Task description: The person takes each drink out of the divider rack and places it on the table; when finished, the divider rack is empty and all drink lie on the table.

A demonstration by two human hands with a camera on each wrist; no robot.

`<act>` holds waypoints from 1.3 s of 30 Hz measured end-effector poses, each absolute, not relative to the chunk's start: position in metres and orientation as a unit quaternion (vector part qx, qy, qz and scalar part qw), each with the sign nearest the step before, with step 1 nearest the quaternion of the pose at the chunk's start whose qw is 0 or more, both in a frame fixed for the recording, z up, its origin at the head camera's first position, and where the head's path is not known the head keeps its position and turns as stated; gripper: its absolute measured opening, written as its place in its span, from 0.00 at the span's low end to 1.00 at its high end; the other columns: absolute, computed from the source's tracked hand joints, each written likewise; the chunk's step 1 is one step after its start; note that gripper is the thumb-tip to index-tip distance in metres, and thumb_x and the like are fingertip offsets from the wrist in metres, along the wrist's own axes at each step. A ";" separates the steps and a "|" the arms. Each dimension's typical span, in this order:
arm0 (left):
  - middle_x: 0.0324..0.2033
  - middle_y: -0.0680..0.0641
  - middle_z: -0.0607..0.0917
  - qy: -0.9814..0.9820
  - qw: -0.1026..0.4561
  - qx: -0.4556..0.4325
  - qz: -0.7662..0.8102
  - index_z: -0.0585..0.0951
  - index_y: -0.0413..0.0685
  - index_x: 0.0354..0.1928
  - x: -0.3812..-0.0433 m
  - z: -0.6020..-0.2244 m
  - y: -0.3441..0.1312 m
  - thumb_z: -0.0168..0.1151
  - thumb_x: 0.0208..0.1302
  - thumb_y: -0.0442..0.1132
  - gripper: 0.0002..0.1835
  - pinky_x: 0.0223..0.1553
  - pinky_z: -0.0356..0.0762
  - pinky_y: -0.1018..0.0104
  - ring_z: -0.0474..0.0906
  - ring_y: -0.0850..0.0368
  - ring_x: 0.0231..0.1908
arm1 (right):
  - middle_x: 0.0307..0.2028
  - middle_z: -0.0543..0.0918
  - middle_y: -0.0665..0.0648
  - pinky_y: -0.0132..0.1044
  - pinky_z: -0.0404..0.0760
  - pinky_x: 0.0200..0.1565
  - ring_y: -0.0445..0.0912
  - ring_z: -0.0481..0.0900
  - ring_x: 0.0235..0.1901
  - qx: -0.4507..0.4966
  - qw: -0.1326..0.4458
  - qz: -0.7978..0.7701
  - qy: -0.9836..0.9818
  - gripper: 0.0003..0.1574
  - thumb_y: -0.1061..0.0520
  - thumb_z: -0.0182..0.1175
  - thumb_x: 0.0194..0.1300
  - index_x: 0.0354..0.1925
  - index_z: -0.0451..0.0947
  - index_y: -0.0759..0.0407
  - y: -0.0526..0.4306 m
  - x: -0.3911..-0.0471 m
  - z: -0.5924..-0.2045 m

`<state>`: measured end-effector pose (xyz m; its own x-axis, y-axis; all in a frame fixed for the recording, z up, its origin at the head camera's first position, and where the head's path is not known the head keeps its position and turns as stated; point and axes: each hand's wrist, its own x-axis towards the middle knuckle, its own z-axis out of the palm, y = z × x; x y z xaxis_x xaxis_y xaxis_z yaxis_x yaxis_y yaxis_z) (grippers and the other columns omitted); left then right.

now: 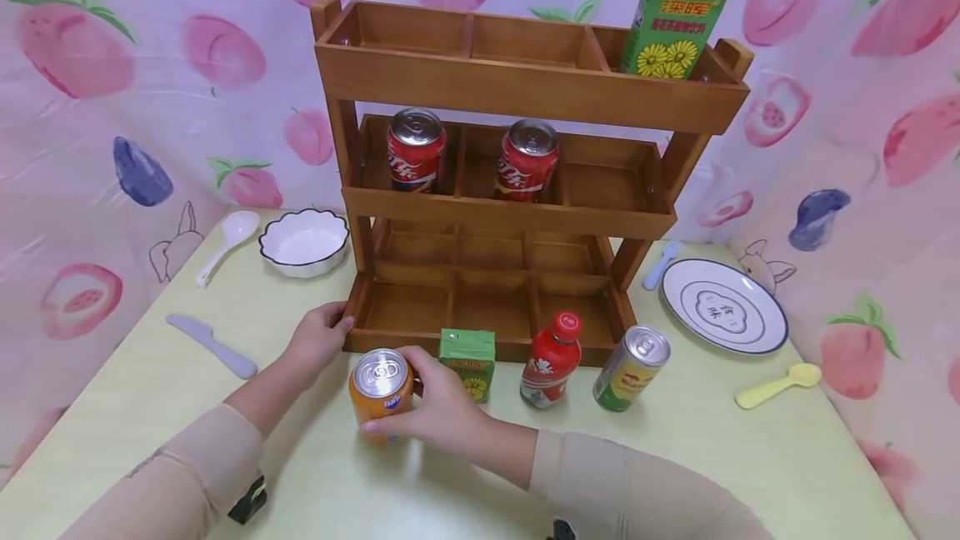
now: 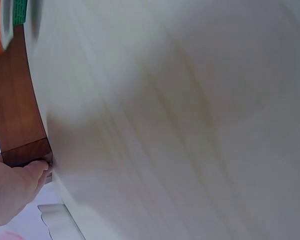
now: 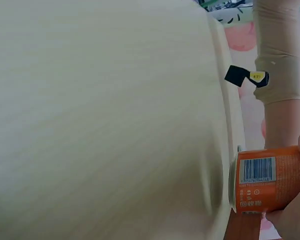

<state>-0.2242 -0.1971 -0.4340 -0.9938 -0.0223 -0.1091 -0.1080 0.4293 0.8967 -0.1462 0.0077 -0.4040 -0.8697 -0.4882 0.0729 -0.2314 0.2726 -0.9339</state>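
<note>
My right hand (image 1: 446, 407) grips an orange Fanta can (image 1: 366, 407), thumb on its near side and fingers behind. The can is upright, close over the table in front of the wooden rack's left end; its barcode side shows in the right wrist view. With my left hand (image 1: 318, 344) I hold the front left corner of the three-tier wooden rack (image 1: 525, 98), thumb and fingers pinching the wood in the left wrist view. Just right of the Fanta can are a green drink carton (image 1: 468, 357), a red-capped bottle (image 1: 551, 365) and a Red Bull can (image 1: 632, 369).
Two red cola cans (image 1: 415, 157) stand in the middle tier, and another green carton (image 1: 667, 32) sits top right. Around the rack lie a white spoon (image 1: 232, 236), scalloped bowl (image 1: 303, 244), lilac knife (image 1: 213, 346), blue fork (image 1: 660, 265), plate (image 1: 678, 294) and yellow spoon (image 1: 776, 387).
</note>
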 end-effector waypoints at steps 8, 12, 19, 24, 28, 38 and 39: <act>0.55 0.31 0.69 0.855 0.028 -0.035 0.517 0.62 0.27 0.59 -0.222 -0.433 -0.196 0.44 0.67 0.33 0.21 0.56 0.62 0.52 0.65 0.42 0.55 | 0.42 0.75 0.39 0.31 0.72 0.46 0.35 0.73 0.43 -0.221 0.095 -0.550 0.800 0.42 0.50 0.76 0.35 0.50 0.67 0.44 -0.004 -0.157 -0.417; 0.54 0.31 0.70 0.859 0.023 -0.032 0.511 0.63 0.27 0.59 -0.221 -0.433 -0.195 0.44 0.67 0.33 0.21 0.55 0.64 0.52 0.66 0.42 0.54 | 0.44 0.75 0.41 0.32 0.71 0.49 0.36 0.72 0.45 -0.224 0.096 -0.548 0.800 0.44 0.50 0.75 0.36 0.52 0.66 0.47 -0.005 -0.159 -0.420; 0.53 0.31 0.71 0.856 0.025 -0.034 0.515 0.63 0.27 0.59 -0.222 -0.434 -0.194 0.43 0.67 0.34 0.21 0.55 0.64 0.53 0.67 0.42 0.53 | 0.63 0.59 0.46 0.42 0.62 0.58 0.42 0.57 0.61 -0.239 0.110 -0.422 0.868 0.68 0.33 0.70 0.34 0.67 0.48 0.52 0.013 -0.149 -0.373; 0.54 0.31 0.70 0.858 0.029 -0.034 0.512 0.63 0.28 0.59 -0.223 -0.434 -0.197 0.43 0.68 0.34 0.21 0.55 0.64 0.52 0.67 0.42 0.53 | 0.64 0.57 0.43 0.41 0.63 0.58 0.39 0.55 0.61 -0.262 -0.014 -0.443 0.857 0.60 0.34 0.67 0.41 0.67 0.51 0.48 0.049 -0.157 -0.297; 0.54 0.31 0.69 0.861 0.034 -0.032 0.506 0.62 0.27 0.60 -0.222 -0.435 -0.196 0.42 0.68 0.34 0.22 0.55 0.64 0.52 0.66 0.41 0.54 | 0.63 0.59 0.43 0.37 0.62 0.58 0.35 0.55 0.61 -0.223 -0.153 -0.460 0.846 0.57 0.36 0.66 0.44 0.66 0.52 0.50 0.083 -0.186 -0.251; 0.57 0.31 0.66 0.858 0.050 -0.037 0.510 0.59 0.28 0.61 -0.222 -0.431 -0.195 0.41 0.69 0.35 0.23 0.57 0.61 0.51 0.64 0.40 0.55 | 0.54 0.67 0.52 0.33 0.69 0.52 0.42 0.65 0.53 -0.140 -0.152 -0.436 0.876 0.57 0.37 0.70 0.40 0.61 0.54 0.56 0.111 -0.272 -0.233; 0.57 0.31 0.66 0.858 0.049 -0.036 0.509 0.59 0.28 0.61 -0.222 -0.431 -0.194 0.41 0.69 0.35 0.23 0.57 0.61 0.51 0.64 0.40 0.55 | 0.54 0.67 0.52 0.33 0.69 0.53 0.42 0.65 0.54 -0.134 -0.140 -0.434 0.880 0.57 0.38 0.70 0.40 0.61 0.54 0.56 0.112 -0.278 -0.233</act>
